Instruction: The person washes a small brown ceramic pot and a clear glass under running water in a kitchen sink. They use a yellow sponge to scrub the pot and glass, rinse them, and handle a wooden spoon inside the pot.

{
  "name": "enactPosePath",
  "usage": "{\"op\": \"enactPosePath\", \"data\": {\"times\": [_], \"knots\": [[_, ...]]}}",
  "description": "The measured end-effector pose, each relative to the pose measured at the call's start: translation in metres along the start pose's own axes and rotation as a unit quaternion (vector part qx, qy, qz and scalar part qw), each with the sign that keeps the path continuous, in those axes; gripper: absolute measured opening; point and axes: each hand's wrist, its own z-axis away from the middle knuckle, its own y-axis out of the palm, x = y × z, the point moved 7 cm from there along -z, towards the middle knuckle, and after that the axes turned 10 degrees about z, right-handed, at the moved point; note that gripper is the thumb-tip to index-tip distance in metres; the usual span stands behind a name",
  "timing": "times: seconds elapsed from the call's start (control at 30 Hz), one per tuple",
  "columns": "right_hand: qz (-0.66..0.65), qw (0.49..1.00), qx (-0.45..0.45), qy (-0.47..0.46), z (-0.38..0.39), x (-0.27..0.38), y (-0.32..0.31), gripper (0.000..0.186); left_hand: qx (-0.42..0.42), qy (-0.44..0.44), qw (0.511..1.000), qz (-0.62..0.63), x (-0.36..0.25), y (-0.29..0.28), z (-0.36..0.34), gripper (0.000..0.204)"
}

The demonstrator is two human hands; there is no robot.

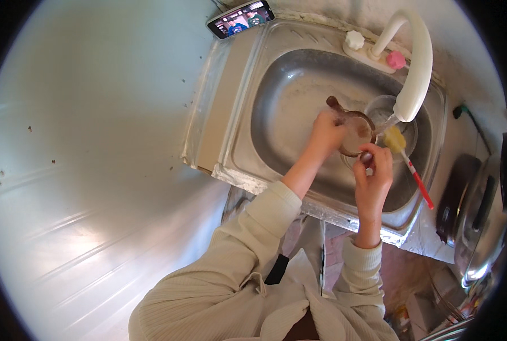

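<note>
My left hand point(327, 133) is closed around the side of a brown see-through cup point(357, 135), held tilted over the sink. A dark brown handle-like part point(334, 103) sticks out beyond my fingers. Close by the cup's near rim, my right hand point(376, 169) pinches a small rounded, shiny brownish piece point(366, 157); its kind cannot be made out. Water runs from the white faucet spout point(415, 85) just right of the cup. A sponge brush point(396, 140) with a yellow head and a red-and-white handle leans across a clear round bowl point(416, 133) in the sink.
The steel sink point(265, 85) has a white tap knob point(354, 39) and a pink one point(396, 59) behind it. A phone point(240, 19) with a lit screen leans at the back left. Pans and lids point(474, 207) stand at the right.
</note>
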Motion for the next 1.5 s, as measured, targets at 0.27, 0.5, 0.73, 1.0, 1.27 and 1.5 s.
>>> {"op": "enactPosePath", "data": {"times": [0.27, 0.5, 0.73, 1.0, 1.27, 1.5], "knots": [[-0.099, 0.985, -0.105, 0.097, -0.026, -0.046, 0.012, 0.016, -0.047, 0.027, 0.907, 0.417, -0.014, 0.014, 0.03, 0.051], [-0.348, 0.921, 0.006, 0.173, -0.04, -0.071, 0.071, 0.019, -0.167, -0.056, 0.797, 0.578, -0.006, 0.02, 0.043, 0.062], [-0.615, 0.666, 0.009, 0.423, -0.024, -0.095, 0.097, 0.024, -0.092, 0.259, 0.958, 0.08, -0.055, 0.011, 0.044, 0.068], [-0.638, 0.605, 0.085, 0.469, -0.015, -0.068, 0.105, 0.028, 0.013, 0.31, 0.947, -0.084, -0.082, -0.013, 0.052, 0.079], [-0.658, 0.622, 0.01, 0.425, -0.014, -0.1, 0.102, 0.028, 0.022, 0.323, 0.905, -0.276, -0.111, 0.009, 0.062, 0.069], [-0.675, 0.613, -0.088, 0.401, -0.012, -0.115, 0.092, 0.034, -0.19, 0.39, 0.892, -0.127, -0.115, 0.019, 0.047, 0.067]]}}
